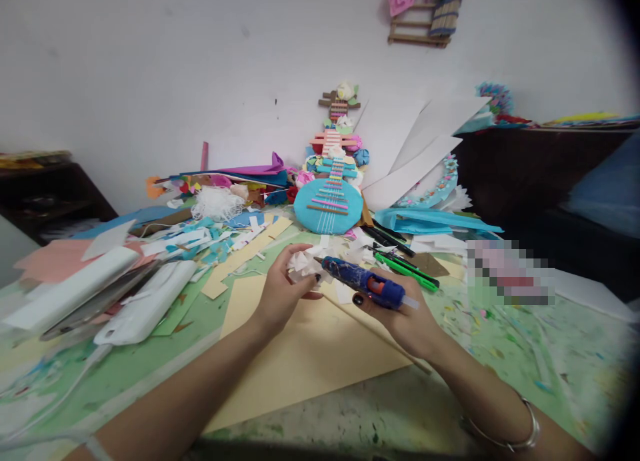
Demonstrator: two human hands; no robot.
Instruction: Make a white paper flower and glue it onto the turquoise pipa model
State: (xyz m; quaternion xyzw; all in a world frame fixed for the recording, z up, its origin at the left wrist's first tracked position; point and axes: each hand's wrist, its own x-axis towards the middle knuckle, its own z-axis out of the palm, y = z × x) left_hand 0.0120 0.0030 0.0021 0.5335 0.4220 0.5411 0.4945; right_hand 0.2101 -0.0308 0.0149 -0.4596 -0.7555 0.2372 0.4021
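Note:
My left hand (pixel 286 282) pinches a crumpled white paper flower (pixel 301 264) over a cream sheet of card (pixel 300 361). A thin stick (pixel 373 328) runs from the flower down to the right, passing under my right hand (pixel 407 314). That hand is wrapped round a blue glue gun (pixel 357 278), whose nozzle points left at the flower. Whether the nozzle touches the paper I cannot tell. Beyond the hands a blue paper lute-like instrument (pixel 329 206) with striped strings stands upright.
A white power bank (pixel 150 301) with a cable lies at left among paper scraps (pixel 200 244). Green scissors or cutter (pixel 407 269) and black pens (pixel 390 238) lie beyond my right hand. Folded blue paper (pixel 435 220) and white sheets (pixel 415 161) lean at the back right.

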